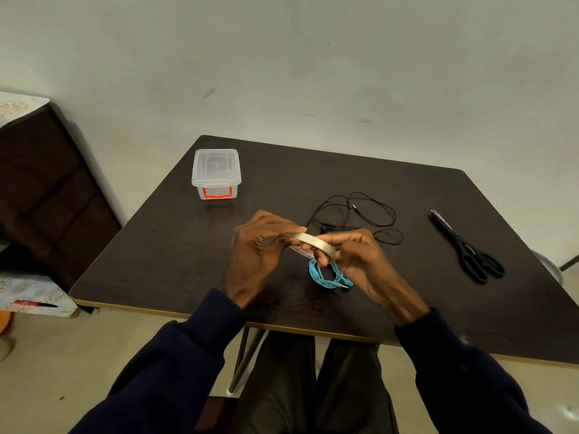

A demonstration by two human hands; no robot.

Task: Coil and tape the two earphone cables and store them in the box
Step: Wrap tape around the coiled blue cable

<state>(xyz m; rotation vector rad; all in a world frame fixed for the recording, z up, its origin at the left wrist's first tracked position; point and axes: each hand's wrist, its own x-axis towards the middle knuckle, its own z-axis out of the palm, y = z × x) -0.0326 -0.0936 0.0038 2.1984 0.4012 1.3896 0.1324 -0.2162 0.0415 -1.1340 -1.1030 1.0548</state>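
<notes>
- The left hand [260,242] and the right hand [357,258] meet above the middle of the dark surface [175,255], a little in from its near edge.
- Both grips hold the tape roll [310,241]. The left grip pinches the roll's left rim with curled fingers, and the right grip curls round its right side.
- The roll is tilted, lifted off the surface, with its flat band facing up.
- The blue earphone cable [327,275] is wound into a small coil directly under the right fingers. I cannot tell whether it hangs from them or lies on the surface.
- The black earphone cable [360,214] lies uncoiled in loose loops just behind the hands, its plug among the loops. It is well in from every edge.
- The box [216,172], clear with a red latch and its lid on, stands near the far left corner, close to the left edge and well apart from the hands.
- Closed black scissors [470,249] lie to the right, pointing away, near the right edge.
- Bare surface lies between the box and the left hand, between the right hand and the scissors, and along the far edge by the wall [313,73].
- A dark cabinet [47,189] stands off the left side, with a strip of floor [134,145] between it and the surface.
</notes>
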